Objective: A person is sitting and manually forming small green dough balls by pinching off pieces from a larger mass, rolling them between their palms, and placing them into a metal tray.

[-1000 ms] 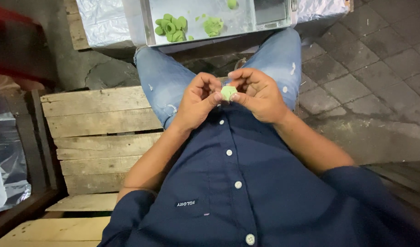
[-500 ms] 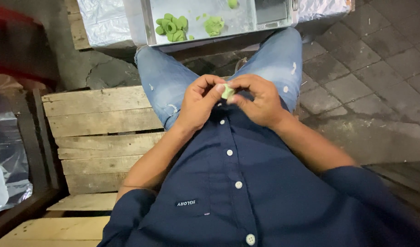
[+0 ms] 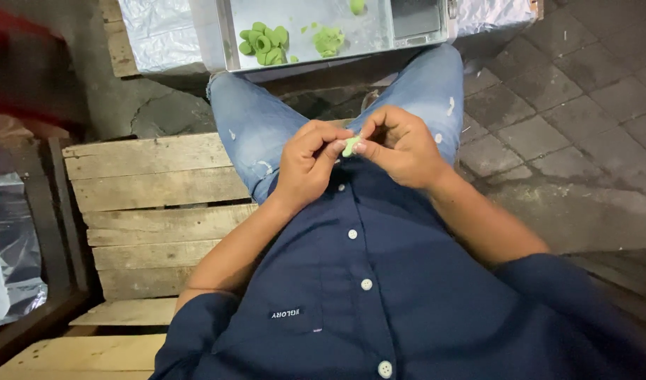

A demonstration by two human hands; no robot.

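Note:
I sit on a wooden pallet bench [image 3: 154,190] in a dark blue shirt and jeans. My left hand [image 3: 310,163] and my right hand [image 3: 400,144] meet over my lap, and both pinch a small piece of light green dough [image 3: 351,146] between the fingertips. The piece looks folded or squeezed thin, mostly hidden by my fingers. Ahead of my knees stands a metal tray [image 3: 379,32] with several shaped green dough rings [image 3: 264,41] at its left and a loose green lump [image 3: 328,40] near the middle.
Foil-covered surfaces [image 3: 157,35] flank the tray on both sides. Grey paving stones [image 3: 569,119] lie to the right. A dark wooden frame with a plastic-wrapped bundle [image 3: 10,246] sits at the far left.
The round green piece that lay open between my fingertips has been pinched narrower. My hands have closed in around it and stayed over my lap.

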